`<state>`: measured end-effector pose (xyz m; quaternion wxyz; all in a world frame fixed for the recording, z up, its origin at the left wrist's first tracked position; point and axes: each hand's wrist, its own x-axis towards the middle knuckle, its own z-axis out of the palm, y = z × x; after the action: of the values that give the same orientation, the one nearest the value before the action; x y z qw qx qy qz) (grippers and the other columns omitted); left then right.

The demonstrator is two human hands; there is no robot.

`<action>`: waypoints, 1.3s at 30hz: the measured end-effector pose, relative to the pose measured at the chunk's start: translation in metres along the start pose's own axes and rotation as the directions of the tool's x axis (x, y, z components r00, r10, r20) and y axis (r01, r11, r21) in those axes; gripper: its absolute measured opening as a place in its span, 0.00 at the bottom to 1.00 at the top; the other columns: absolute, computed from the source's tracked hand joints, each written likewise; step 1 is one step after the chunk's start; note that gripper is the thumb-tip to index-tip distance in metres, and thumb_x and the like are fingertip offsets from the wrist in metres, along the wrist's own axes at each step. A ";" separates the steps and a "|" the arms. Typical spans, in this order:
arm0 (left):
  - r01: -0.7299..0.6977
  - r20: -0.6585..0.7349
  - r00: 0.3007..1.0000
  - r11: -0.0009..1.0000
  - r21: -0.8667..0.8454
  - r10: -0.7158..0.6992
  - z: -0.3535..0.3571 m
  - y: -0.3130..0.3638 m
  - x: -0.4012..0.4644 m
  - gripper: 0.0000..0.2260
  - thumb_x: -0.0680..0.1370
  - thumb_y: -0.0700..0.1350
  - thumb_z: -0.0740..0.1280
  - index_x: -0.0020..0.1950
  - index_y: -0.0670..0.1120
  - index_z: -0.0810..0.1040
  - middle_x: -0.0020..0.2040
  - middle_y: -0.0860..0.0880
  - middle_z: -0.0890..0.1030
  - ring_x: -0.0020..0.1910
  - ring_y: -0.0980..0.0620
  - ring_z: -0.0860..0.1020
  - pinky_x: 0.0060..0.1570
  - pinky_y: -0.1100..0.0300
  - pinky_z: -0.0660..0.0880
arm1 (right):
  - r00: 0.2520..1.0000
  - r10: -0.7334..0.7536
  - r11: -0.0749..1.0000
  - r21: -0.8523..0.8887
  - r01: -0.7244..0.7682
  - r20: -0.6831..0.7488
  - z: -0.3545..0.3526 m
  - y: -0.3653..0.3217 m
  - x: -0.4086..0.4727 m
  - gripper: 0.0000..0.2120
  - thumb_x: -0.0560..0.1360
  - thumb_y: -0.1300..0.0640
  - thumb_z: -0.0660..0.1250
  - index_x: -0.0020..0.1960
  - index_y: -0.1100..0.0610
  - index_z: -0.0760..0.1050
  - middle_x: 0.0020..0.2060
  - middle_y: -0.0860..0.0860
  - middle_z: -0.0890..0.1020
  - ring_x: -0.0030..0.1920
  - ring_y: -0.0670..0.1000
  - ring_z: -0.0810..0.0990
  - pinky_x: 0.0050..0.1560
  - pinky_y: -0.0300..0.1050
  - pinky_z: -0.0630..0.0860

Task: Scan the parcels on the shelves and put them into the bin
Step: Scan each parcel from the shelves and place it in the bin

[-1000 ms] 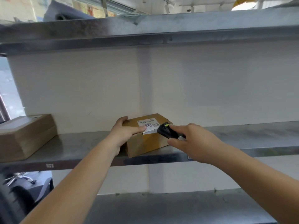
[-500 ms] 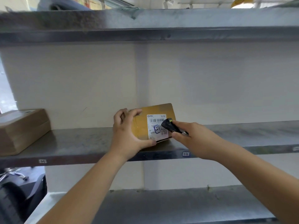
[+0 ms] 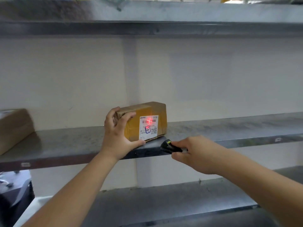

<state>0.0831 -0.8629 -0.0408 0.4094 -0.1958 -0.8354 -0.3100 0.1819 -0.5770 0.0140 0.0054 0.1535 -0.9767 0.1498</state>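
Black handheld scanner (image 3: 169, 145) nearest, pinched between thumb and curled fingers of right hand (image 3: 195, 154), held just off the front lip of the grey metal shelf (image 3: 65, 145), nose aimed up at the parcel. Risk one: wobbles or drops during the read, so beam slides off the barcode and no scan registers.

Next out: left hand (image 3: 118, 135), fingers wrapped over the top left corner, thumb hooked under the bottom edge of the small brown cardboard parcel (image 3: 148, 112). Stands tipped up on its edge at the shelf front, white shipping label (image 3: 148, 126) facing the camera. Grip on one end only; right end unsupported. Risk two: pivots or slips off the lip if grip loosens, falling toward the lower metal shelf (image 3: 164, 202).

Red aiming cross (image 3: 149, 120) sitting on the top barcode. Second code block lower on the label, plus a blue stamp over the print. Risk three: wrong code picked up, or stamp ink spoiling the read. Cannot tell whether scan has registered.

Further left: second brown cardboard box (image 3: 14, 128) on the same shelf, well apart, untouched. Risk four: skipped if attention goes straight to the bin.

Bin not in view. Risk five: blind carry, so parcel dropped short or tossed.
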 end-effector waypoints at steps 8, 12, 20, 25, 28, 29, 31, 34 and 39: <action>-0.020 -0.007 1.000 1.000 -0.012 0.020 0.000 -0.001 -0.001 0.48 0.55 0.60 0.86 0.72 0.66 0.68 0.78 0.51 0.56 0.74 0.52 0.59 0.72 0.45 0.70 | 1.000 0.023 0.997 -0.079 -0.023 -0.005 -0.001 -0.001 -0.011 0.16 0.81 0.39 0.60 0.66 0.40 0.76 0.36 0.48 0.80 0.31 0.48 0.75 0.31 0.44 0.69; -0.005 -0.007 1.000 0.999 -0.036 0.004 -0.001 0.001 0.000 0.48 0.55 0.59 0.87 0.71 0.66 0.69 0.78 0.54 0.56 0.75 0.52 0.59 0.73 0.46 0.69 | 0.999 0.024 0.997 -0.072 -0.027 -0.039 0.000 0.001 -0.015 0.15 0.81 0.38 0.60 0.64 0.40 0.75 0.36 0.48 0.80 0.32 0.49 0.76 0.31 0.45 0.68; 0.012 0.049 0.999 0.978 -0.209 -0.002 -0.007 0.010 0.001 0.46 0.54 0.64 0.84 0.69 0.74 0.68 0.73 0.63 0.56 0.71 0.63 0.64 0.68 0.62 0.65 | 0.985 0.077 0.997 0.020 -0.075 -0.156 0.004 0.001 -0.018 0.18 0.82 0.39 0.60 0.70 0.40 0.74 0.37 0.46 0.76 0.31 0.48 0.75 0.30 0.43 0.69; 0.035 0.101 0.995 0.947 -0.320 -0.002 -0.006 0.019 0.010 0.48 0.55 0.56 0.89 0.67 0.74 0.68 0.69 0.64 0.59 0.72 0.65 0.62 0.72 0.62 0.63 | 0.951 0.176 0.984 0.057 -0.167 -0.253 0.011 -0.003 -0.035 0.22 0.82 0.36 0.59 0.74 0.38 0.68 0.44 0.47 0.74 0.36 0.48 0.77 0.31 0.39 0.69; 0.038 0.159 0.987 0.921 -0.388 0.026 -0.006 0.023 0.020 0.47 0.55 0.54 0.89 0.67 0.73 0.69 0.69 0.61 0.61 0.71 0.66 0.64 0.73 0.61 0.64 | 0.907 0.263 0.965 0.087 -0.248 -0.329 0.016 -0.004 -0.053 0.23 0.82 0.36 0.58 0.76 0.37 0.65 0.43 0.47 0.74 0.35 0.46 0.76 0.28 0.36 0.64; 0.033 0.172 0.984 0.909 -0.416 0.044 -0.005 0.025 0.024 0.47 0.55 0.54 0.89 0.67 0.73 0.69 0.68 0.62 0.62 0.70 0.69 0.63 0.72 0.62 0.64 | 0.888 0.299 0.954 0.111 -0.278 -0.348 0.018 -0.003 -0.060 0.24 0.82 0.36 0.58 0.77 0.37 0.65 0.43 0.47 0.74 0.36 0.46 0.76 0.29 0.36 0.64; 0.038 0.222 0.972 0.880 -0.473 0.077 -0.001 0.031 0.029 0.47 0.55 0.57 0.89 0.67 0.73 0.68 0.67 0.63 0.63 0.67 0.74 0.62 0.69 0.65 0.64 | 0.846 0.382 0.924 0.150 -0.352 -0.371 0.020 -0.002 -0.075 0.27 0.82 0.37 0.59 0.79 0.38 0.62 0.44 0.47 0.74 0.38 0.46 0.76 0.30 0.35 0.65; 0.053 0.299 0.943 0.824 -0.564 0.143 0.009 0.049 0.029 0.46 0.52 0.65 0.84 0.66 0.74 0.69 0.66 0.71 0.61 0.64 0.77 0.64 0.62 0.72 0.64 | 0.775 0.496 0.868 0.208 -0.451 -0.391 0.024 -0.004 -0.105 0.28 0.81 0.38 0.61 0.80 0.38 0.63 0.46 0.48 0.76 0.38 0.47 0.78 0.33 0.37 0.68; 0.072 0.396 0.867 0.710 -0.701 0.303 0.032 0.097 0.015 0.45 0.51 0.66 0.84 0.66 0.73 0.71 0.66 0.72 0.61 0.62 0.76 0.66 0.60 0.70 0.69 | 0.619 0.648 0.750 0.234 -0.618 -0.443 0.033 -0.016 -0.175 0.25 0.82 0.40 0.63 0.77 0.41 0.67 0.44 0.49 0.80 0.34 0.48 0.80 0.32 0.43 0.77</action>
<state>0.1125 -0.7695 -0.0097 0.1024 -0.4594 -0.7170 -0.5142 0.3547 -0.5494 -0.0232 0.1993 -0.2444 -0.9266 0.2047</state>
